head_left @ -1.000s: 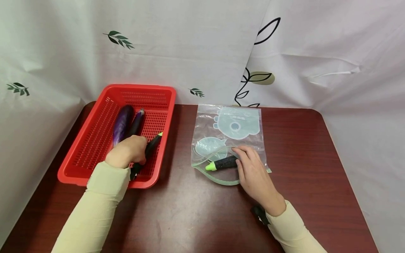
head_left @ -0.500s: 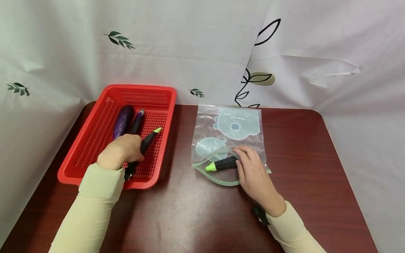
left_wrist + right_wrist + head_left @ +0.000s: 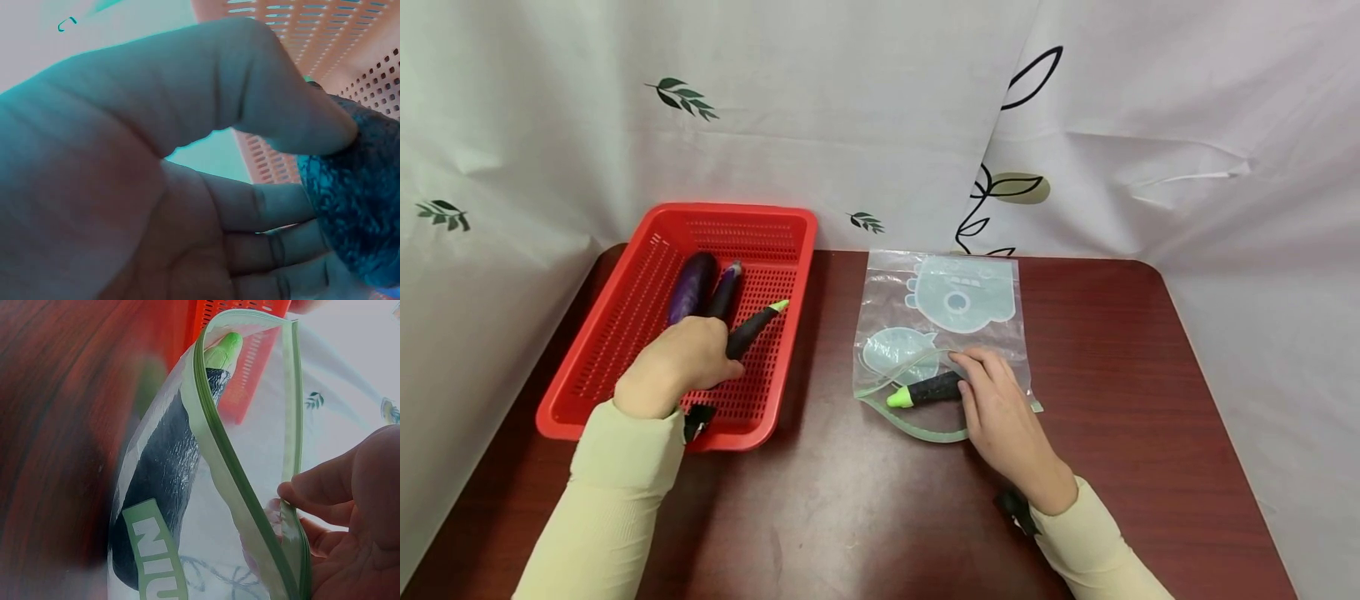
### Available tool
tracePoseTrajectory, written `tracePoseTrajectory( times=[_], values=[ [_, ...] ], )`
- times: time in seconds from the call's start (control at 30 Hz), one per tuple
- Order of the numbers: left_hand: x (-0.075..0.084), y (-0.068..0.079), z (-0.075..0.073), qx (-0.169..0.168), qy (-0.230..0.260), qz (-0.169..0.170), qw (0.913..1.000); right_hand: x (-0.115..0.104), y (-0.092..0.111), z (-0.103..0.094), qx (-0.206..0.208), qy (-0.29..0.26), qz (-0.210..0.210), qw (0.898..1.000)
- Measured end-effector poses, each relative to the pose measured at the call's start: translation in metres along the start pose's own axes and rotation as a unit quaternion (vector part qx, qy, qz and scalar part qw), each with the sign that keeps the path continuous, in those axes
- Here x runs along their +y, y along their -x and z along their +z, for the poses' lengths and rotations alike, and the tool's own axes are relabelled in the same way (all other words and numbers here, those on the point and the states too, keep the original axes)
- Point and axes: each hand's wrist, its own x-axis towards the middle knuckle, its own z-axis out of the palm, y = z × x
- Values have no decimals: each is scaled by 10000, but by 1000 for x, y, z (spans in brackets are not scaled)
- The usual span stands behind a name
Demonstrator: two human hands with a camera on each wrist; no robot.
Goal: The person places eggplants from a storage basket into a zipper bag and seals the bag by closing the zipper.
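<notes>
My left hand [image 3: 681, 358] is inside the red basket, gripping a dark, zucchini-like vegetable [image 3: 748, 333] with a bright green tip. In the left wrist view the thumb and fingers press on its rough, bumpy skin [image 3: 356, 200]. A purple eggplant [image 3: 691, 283] and a slimmer dark eggplant [image 3: 726, 292] lie beyond, partly hidden by the hand. To the right, a clear zip bag [image 3: 883, 292] with pale blue prints lies flat, its mouth parted. My right hand [image 3: 1009, 425] pinches the bag's zip edge [image 3: 292, 456]. Inside the bag rests another dark, green-tipped vegetable [image 3: 936, 387].
The red basket [image 3: 808, 258] has perforated sides and stands at the left of the dark reddish-brown table [image 3: 1112, 358]. A white curtain [image 3: 760, 125] with leaf prints hangs behind and along the sides. The bag's mouth faces the near side of the table.
My left hand has shifted slightly left within the basket, and more of the green-tipped vegetable shows. The right hand and bag look unchanged.
</notes>
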Motion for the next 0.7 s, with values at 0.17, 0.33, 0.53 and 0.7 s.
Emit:
tracePoseTrajectory(
  times=[0.17, 0.33, 0.53, 0.7],
  values=[
    [-2, 5, -3, 201, 2, 41, 9998, 0, 0, 0, -8, -9, 14, 10000],
    [-3, 10, -5, 409, 30, 82, 9991, 0, 0, 0, 8, 1, -2, 10000],
    [-2, 16, -6, 652, 16, 150, 9978, 0, 0, 0, 29, 9, -11, 10000],
    [-2, 23, -5, 881, -89, 250, 9958, 1, 0, 1, 39, -3, -38, 10000]
  ],
)
